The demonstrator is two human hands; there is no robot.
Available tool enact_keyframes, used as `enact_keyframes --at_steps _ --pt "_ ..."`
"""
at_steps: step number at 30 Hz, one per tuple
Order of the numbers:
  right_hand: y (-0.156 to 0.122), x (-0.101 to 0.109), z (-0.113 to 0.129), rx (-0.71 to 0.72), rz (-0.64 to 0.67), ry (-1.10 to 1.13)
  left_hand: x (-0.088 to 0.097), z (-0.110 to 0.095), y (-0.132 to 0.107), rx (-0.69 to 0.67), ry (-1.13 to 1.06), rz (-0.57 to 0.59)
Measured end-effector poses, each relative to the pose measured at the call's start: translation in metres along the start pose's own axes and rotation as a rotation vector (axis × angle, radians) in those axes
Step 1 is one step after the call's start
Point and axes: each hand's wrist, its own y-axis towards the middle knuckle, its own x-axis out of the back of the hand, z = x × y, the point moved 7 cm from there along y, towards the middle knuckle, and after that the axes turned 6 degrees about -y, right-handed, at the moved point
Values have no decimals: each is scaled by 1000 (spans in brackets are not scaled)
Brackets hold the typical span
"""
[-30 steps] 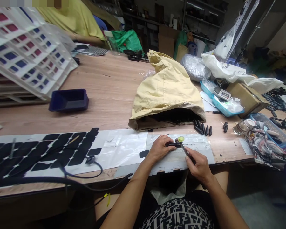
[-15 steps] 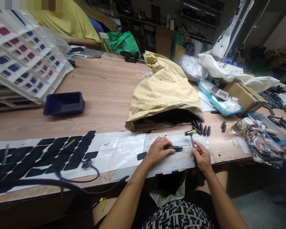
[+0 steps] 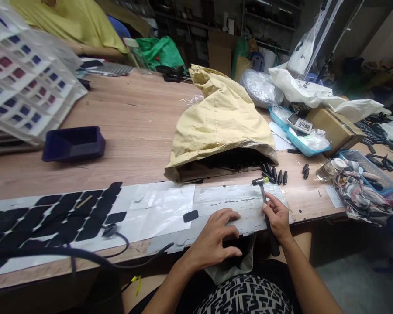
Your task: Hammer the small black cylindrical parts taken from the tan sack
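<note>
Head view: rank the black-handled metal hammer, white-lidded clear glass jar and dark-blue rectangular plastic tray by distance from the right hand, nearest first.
1. Hammer: held in the right hand.
2. Glass jar: beyond the hand, to its right.
3. Blue tray: far to the left.

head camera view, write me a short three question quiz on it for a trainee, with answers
1. Name it: which tool does the right hand hold?

2. True or false: the calculator lies to the right of the yellow bag as the wearer sees it.

3. Choose one. The left hand is: a) holding the calculator; b) open, gripping nothing; c) inside the yellow bag.

Key: 1, a hammer; 2, true; 3, b.
</note>
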Motion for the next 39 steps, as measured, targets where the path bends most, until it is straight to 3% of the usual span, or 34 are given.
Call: enact_keyframes --at_steps 4,8,13,18,21,24,33,39 --pt "-5 14 -2 27 -237 93 12 4 31 41 -41 -109" --pt "-8 25 -8 20 -438 176 16 11 96 32 7 -215" --pt "-8 21 -9 35 -413 180 1 12 181 -29 170 -191" --pt "-7 18 -11 26 -377 176 -17 14 214 -10 326 -93" --pt "-7 17 -10 24 -365 153 -18 17 210 18 337 -94" --pt "-6 17 -10 28 -355 144 -11 21 191 30 293 -97" --pt "-4 14 -8 55 -276 70 31 44 83 129 49 -166" --pt "0 12 -7 70 -213 16 31 49 67 135 -23 -219"
